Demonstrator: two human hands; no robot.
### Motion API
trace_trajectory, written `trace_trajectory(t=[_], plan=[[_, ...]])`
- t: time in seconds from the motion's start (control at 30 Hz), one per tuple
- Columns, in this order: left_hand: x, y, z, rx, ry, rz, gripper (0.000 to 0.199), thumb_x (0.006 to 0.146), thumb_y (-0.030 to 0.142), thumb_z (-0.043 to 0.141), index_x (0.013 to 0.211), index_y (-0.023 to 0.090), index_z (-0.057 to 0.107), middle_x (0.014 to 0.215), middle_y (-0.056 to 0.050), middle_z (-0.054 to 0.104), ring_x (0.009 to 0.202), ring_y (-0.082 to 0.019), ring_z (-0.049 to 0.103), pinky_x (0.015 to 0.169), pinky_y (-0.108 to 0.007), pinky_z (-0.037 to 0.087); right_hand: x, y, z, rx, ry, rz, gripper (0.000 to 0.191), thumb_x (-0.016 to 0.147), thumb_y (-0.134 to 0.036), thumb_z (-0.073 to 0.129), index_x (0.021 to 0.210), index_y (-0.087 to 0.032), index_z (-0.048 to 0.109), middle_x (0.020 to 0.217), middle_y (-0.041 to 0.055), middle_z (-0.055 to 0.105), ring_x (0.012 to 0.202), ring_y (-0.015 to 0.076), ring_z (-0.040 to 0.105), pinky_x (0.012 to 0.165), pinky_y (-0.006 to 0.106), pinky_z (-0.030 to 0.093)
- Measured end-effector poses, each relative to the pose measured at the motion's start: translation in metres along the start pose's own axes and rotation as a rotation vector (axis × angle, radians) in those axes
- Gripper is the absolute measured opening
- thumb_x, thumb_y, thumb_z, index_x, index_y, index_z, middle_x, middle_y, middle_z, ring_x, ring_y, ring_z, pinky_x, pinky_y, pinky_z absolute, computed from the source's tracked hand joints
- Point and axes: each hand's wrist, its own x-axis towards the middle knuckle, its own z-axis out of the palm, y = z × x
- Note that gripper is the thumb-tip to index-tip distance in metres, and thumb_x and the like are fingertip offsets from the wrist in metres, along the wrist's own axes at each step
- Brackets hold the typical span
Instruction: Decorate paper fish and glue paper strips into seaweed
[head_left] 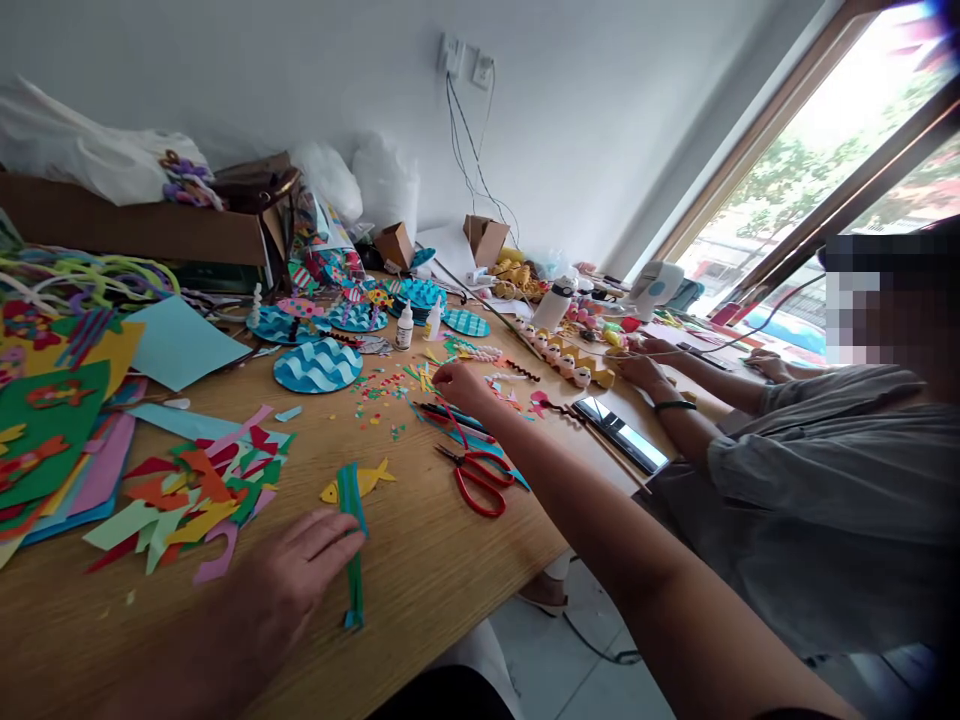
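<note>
My left hand (304,565) lies at the table's near edge, fingers stretched out, their tips resting on a green and blue paper strip (352,545). Beneath the strip's top end is a yellow paper fish (371,478). My right hand (459,388) reaches out to the middle of the table, its fingers closed together over thin coloured strips (421,376); whatever they pinch is too small to make out. Red-handled scissors (484,482) lie on the table between my hands, close to some dark pens (442,412).
Coloured paper scraps (202,490) and stacked sheets (67,440) cover the left. Blue wavy discs (318,367) and glue bottles (404,327) stand farther back. At the right, a person (832,430) works beside a phone (621,436).
</note>
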Motion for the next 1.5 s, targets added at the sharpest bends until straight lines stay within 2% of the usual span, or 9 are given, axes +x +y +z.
trace_trajectory(t=[0.17,0.3,0.43,0.63,0.8,0.93,1.1,1.3,1.5], plan=[[0.009,0.002,-0.01,-0.046,0.06,-0.015,0.034,0.078,0.007,0.037,0.102,0.02,0.059,0.092,-0.002,0.067,0.085,-0.013,0.062,0.08,-0.018,0.047,0.017,0.026,0.0,-0.073,0.013,0.05,0.025,0.069,-0.01,0.051,0.085,-0.017,0.068,0.085,0.004,0.068,0.08,0.0161,0.059,0.069,0.023,0.042],[0.017,0.012,-0.013,-0.108,0.054,0.023,0.039,0.078,0.004,0.033,0.106,0.018,0.055,0.089,-0.002,0.067,0.083,-0.012,0.062,0.075,-0.018,0.048,0.032,0.028,0.007,-0.12,0.001,0.046,0.026,0.069,-0.011,0.051,0.087,-0.019,0.068,0.09,0.0039,0.068,0.088,0.0175,0.058,0.072,0.023,0.042],[0.02,0.017,-0.011,-0.141,0.089,0.025,0.039,0.078,0.005,0.033,0.109,0.017,0.054,0.094,-0.004,0.066,0.086,-0.011,0.061,0.078,-0.016,0.046,0.048,0.026,0.01,-0.161,-0.017,0.03,0.03,0.07,-0.011,0.05,0.091,-0.021,0.068,0.094,0.0037,0.067,0.089,0.0183,0.058,0.073,0.024,0.042],[0.01,0.004,-0.004,-0.182,0.172,-0.144,0.035,0.082,0.008,0.034,0.107,0.021,0.055,0.099,-0.002,0.064,0.091,-0.011,0.06,0.083,-0.017,0.044,0.064,0.021,0.012,-0.183,-0.061,0.0,0.026,0.071,-0.015,0.053,0.092,-0.021,0.068,0.089,0.0023,0.068,0.085,0.0167,0.059,0.069,0.021,0.042],[0.011,-0.014,-0.006,-0.302,0.212,-0.367,0.026,0.084,0.013,0.038,0.103,0.022,0.054,0.085,0.0,0.062,0.073,-0.01,0.06,0.067,-0.017,0.048,0.077,0.016,0.022,-0.201,-0.09,-0.002,0.026,0.073,-0.021,0.055,0.097,-0.02,0.066,0.098,0.0044,0.066,0.089,0.0162,0.058,0.069,0.02,0.041],[0.015,-0.018,-0.008,-0.39,0.262,-0.507,0.023,0.085,0.016,0.036,0.095,0.02,0.056,0.075,0.0,0.059,0.063,-0.01,0.057,0.06,-0.019,0.048,0.086,0.013,0.028,-0.219,-0.122,0.015,0.025,0.075,-0.029,0.056,0.096,-0.018,0.066,0.1,0.0066,0.065,0.089,0.0168,0.058,0.068,0.02,0.041],[0.018,-0.017,-0.009,-0.412,0.251,-0.534,0.022,0.084,0.018,0.036,0.092,0.019,0.057,0.073,0.0,0.058,0.063,-0.011,0.056,0.06,-0.021,0.047,0.094,0.008,0.031,-0.249,-0.138,0.037,0.026,0.073,-0.03,0.059,0.095,-0.017,0.066,0.1,0.0079,0.064,0.092,0.0183,0.057,0.069,0.021,0.042],[0.017,-0.019,-0.008,-0.4,0.224,-0.548,0.023,0.083,0.017,0.036,0.091,0.019,0.058,0.076,-0.001,0.06,0.068,-0.012,0.058,0.063,-0.022,0.048,0.102,0.007,0.035,-0.262,-0.161,0.051,0.023,0.071,-0.024,0.059,0.091,-0.016,0.068,0.093,0.0077,0.067,0.084,0.0164,0.059,0.067,0.02,0.042],[0.015,-0.019,-0.004,-0.444,0.223,-0.557,0.024,0.085,0.019,0.034,0.091,0.019,0.058,0.073,-0.001,0.058,0.062,-0.011,0.055,0.06,-0.022,0.047,0.099,0.006,0.03,-0.248,-0.153,0.068,0.022,0.072,-0.021,0.058,0.091,-0.015,0.068,0.09,0.0078,0.067,0.079,0.0159,0.059,0.062,0.019,0.042]])
